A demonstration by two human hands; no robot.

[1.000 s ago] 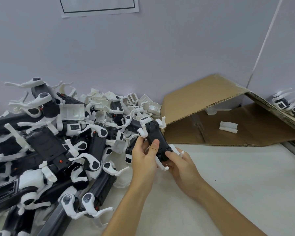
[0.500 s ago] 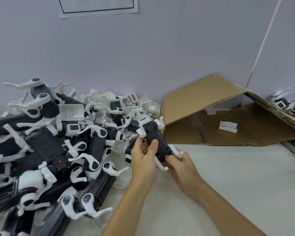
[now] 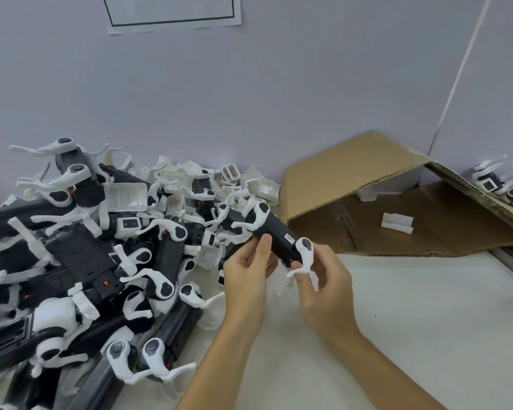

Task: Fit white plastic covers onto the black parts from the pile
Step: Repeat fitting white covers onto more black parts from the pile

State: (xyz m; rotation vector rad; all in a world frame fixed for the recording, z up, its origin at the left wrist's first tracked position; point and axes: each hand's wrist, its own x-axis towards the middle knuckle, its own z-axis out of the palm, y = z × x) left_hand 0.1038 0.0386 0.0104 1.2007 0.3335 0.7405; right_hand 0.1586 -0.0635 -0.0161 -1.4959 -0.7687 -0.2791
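Both hands hold one black part (image 3: pixel 274 235) in the air above the bench (image 3: pixel 412 306), just right of the pile (image 3: pixel 101 247). The left hand (image 3: pixel 246 276) grips its middle with curled fingers. The right hand (image 3: pixel 323 279) pinches the near end beside a white arm (image 3: pixel 305 253).

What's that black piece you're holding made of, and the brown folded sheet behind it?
The black part in both hands looks like moulded plastic: smooth, matt, faint sheen, with white plastic arms clipped on. The brown sheet is corrugated cardboard, since its cut edge shows the fluting and it has dull, creased faces.
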